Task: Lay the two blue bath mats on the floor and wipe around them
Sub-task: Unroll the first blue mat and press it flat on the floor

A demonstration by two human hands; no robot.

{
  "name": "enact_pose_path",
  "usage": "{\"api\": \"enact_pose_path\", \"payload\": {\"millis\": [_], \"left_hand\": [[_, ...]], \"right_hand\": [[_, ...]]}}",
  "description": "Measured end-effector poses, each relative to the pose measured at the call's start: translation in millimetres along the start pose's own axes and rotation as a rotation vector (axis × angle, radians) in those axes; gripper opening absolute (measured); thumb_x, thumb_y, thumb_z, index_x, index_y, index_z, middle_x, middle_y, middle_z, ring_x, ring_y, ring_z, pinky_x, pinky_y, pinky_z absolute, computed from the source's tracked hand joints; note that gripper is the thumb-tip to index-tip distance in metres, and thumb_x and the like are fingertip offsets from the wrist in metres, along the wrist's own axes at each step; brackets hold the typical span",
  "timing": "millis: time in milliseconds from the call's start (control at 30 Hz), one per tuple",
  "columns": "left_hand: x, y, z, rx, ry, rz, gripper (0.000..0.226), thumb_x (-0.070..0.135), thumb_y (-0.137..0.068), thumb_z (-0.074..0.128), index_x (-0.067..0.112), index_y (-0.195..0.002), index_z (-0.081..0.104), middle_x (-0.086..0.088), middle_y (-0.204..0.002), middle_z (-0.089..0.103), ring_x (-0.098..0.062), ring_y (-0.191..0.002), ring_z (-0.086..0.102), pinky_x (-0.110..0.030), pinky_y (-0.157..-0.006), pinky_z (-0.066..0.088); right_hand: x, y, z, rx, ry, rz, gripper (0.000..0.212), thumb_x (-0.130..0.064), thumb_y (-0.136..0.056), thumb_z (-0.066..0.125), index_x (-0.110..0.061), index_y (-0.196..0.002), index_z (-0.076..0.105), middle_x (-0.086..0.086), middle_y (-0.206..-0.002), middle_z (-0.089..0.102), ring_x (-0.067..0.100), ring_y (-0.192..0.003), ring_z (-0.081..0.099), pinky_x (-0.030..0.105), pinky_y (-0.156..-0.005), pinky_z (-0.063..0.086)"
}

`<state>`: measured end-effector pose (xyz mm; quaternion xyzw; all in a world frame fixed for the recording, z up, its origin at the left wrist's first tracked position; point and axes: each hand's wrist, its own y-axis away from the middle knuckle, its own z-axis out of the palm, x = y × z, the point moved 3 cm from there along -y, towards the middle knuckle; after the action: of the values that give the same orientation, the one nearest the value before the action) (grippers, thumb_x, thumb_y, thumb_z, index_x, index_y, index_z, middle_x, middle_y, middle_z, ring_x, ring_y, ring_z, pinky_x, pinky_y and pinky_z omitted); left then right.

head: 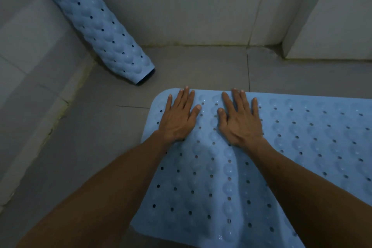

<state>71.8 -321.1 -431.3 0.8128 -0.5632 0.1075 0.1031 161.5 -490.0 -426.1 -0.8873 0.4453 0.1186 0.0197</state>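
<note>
- both my hands are flat, fingers straight, gripping nothing: left hand (177, 116) and right hand (240, 121) press the far edge of the unrolled mat (302, 147) on the floor (90, 127).
- there's a ridge in the mat between my forearms. if i let go early i reckon it stays humped and won't sit flat.
- second mat (104, 26) is rolled, leaning in the wall corner, well apart. could slide down.
- no cloth in sight, so wiping could get skipped.
</note>
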Motion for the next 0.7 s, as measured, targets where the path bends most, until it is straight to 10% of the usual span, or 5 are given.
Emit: {"api": "enact_pose_path", "payload": {"millis": [700], "left_hand": [[5.6,1.7,-5.6,0.011,-0.102,-0.003,0.066,0.043,-0.101,0.024,0.005,-0.154,0.011,-0.014,-0.162,0.008,-0.025,-0.151,0.003,-0.051,-0.121,0.006]], "right_hand": [[-9.5,-1.2,-3.5,0.021,-0.028,0.19,0.068,-0.048,-0.103,0.018,-0.014,-0.158,-0.001,0.005,-0.166,-0.005,0.016,-0.152,-0.013,0.045,-0.124,-0.002]]}}
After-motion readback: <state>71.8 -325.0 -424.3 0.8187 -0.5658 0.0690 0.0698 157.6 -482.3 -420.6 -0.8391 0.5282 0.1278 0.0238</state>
